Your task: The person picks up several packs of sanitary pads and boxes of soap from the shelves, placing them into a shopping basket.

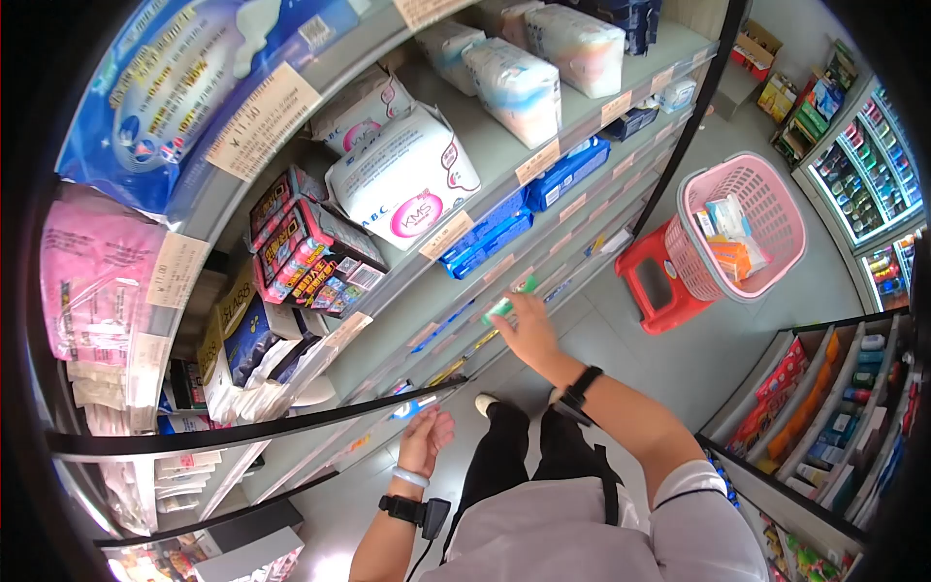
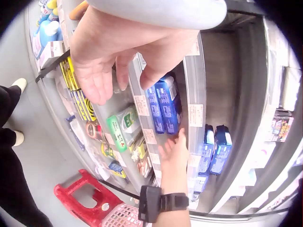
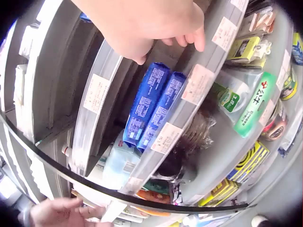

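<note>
My right hand reaches in at the shelf rack with its fingers loosely bent and holds nothing. In the right wrist view that hand is just above two slim blue packs standing side by side on a shelf. From the left wrist view, its fingertips are right at the end of the same blue packs. My left hand hangs by the near part of the rack, palm showing and fingers relaxed, with nothing in it. A clear package with a green header lies on the shelf below the blue packs.
Price tags line the shelf edges. White KMS packs and black-and-pink boxes fill the upper shelves. A pink basket with several items rests on a red stool to the right. A black post crosses the near shelves.
</note>
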The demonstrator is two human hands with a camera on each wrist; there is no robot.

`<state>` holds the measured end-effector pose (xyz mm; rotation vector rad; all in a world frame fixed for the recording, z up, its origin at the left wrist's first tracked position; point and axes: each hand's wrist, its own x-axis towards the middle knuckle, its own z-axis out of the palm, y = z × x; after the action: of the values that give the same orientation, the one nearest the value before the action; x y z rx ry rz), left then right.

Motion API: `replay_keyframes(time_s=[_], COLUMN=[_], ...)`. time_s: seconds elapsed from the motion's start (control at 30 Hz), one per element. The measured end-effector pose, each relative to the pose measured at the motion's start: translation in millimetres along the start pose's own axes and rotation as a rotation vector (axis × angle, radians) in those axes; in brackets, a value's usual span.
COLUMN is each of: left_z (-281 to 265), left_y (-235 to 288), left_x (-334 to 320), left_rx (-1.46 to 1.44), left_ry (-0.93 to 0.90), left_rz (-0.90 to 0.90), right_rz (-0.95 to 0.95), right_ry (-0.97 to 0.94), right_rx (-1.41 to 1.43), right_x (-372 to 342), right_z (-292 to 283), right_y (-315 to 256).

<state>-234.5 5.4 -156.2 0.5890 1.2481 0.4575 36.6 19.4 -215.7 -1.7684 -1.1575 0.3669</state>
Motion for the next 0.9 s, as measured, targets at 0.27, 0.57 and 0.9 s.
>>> replay_keyframes(time_s=[0.27,0.57,0.9], left_z=[102.2,143.8,141.1], left_y=[84.3,148.0,154.8], left_x=[23.0,114.3,151.3], left_rx=[0.140,-0.148,0.028], left_ry=[-0.095,-0.080,-0.130], left_rz=[0.452,0.376,0.385], right_rz=[0.415,0.581,0.665], right_ry=[-0.020,0.196,0.240], right_rx=[-0.017,0.070,0.110], right_x=[-116.4,-140.6,-127.1], right_z=[-85.9,-129.5,-139.5], right_y=[68.2,81.5,72.6])
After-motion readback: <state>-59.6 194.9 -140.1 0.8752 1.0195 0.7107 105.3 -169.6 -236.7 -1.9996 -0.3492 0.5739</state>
